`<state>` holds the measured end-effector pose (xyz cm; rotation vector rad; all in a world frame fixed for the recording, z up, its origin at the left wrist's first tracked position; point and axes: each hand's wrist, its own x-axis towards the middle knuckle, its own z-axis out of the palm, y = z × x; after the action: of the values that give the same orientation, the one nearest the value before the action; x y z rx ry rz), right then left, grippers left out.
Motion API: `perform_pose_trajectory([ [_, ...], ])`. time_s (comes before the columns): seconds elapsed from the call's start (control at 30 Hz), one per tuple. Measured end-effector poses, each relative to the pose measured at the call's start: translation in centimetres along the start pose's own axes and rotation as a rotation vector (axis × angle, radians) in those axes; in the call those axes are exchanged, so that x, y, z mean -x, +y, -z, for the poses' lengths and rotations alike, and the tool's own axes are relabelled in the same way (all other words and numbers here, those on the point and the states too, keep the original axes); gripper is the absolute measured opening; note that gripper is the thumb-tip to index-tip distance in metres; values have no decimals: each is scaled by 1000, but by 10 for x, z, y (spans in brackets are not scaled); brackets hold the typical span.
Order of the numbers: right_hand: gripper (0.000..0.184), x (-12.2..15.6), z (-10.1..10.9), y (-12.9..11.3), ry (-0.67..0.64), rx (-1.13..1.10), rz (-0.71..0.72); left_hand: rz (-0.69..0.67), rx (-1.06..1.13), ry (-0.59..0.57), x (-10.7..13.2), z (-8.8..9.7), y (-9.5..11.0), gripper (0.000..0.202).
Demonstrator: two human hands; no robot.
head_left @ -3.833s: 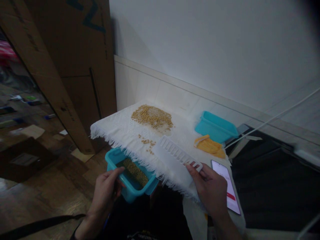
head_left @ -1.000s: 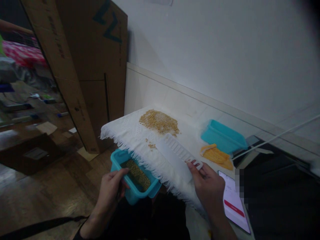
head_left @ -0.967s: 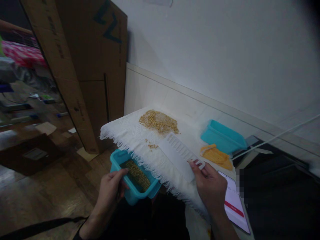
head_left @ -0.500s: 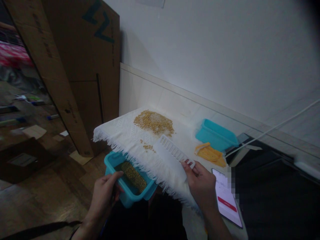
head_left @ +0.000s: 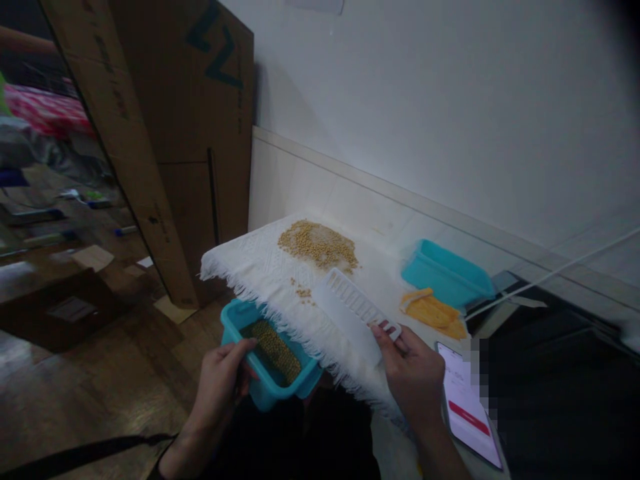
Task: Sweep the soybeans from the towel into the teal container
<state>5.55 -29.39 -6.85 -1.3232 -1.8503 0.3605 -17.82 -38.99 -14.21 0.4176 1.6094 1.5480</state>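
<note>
My left hand [head_left: 225, 377] is closed on the near left rim of a turquoise plastic bin [head_left: 270, 393], thumb over the edge. The bin sits below the cloth's fringe, which hides part of its far side, and holds a layer of small greenish-tan beans [head_left: 280, 353]. In my right hand [head_left: 413, 367] is a flat white slotted plastic piece [head_left: 345, 323], pinched at its near end and tilted over the white cloth [head_left: 245, 257]. Its far end is close to a few loose beans [head_left: 303, 292]. Behind it lies a spread pile of tan beans [head_left: 320, 245].
A second turquoise bin [head_left: 447, 273] stands at the right by the wall, with a folded yellow cloth [head_left: 435, 313] before it. A phone [head_left: 470, 407] lies at the right edge. A tall cardboard box [head_left: 185, 133] stands at the left; a white cable [head_left: 555, 270] crosses the right side.
The view has turned slightly left, so everything appears a little further right. Both hands keep their grips, with almost no movement relative to the table.
</note>
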Motion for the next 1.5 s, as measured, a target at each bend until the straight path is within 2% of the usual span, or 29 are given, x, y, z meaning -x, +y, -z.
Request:
perform_pose_trajectory([
  [0.43, 31, -4, -6, -3, -23, 40, 64, -4, 30, -2, -1, 2, -2, 46],
  [0.67, 32, 0, -3, -7, -37, 55, 40, -11, 38, -18, -3, 3, -5, 45],
  [0.97, 29, 5, -7, -7, -59, -28, 2, -1, 37, -2, -2, 3, -4, 43],
  [1.3, 26, -2, -18, -7, -17, -90, 77, -13, 14, 29, -2, 3, -3, 44],
  [1.5, 27, -8, -24, -10, -43, -151, 76, 10, 14, 49, 0, 2, 3, 47],
])
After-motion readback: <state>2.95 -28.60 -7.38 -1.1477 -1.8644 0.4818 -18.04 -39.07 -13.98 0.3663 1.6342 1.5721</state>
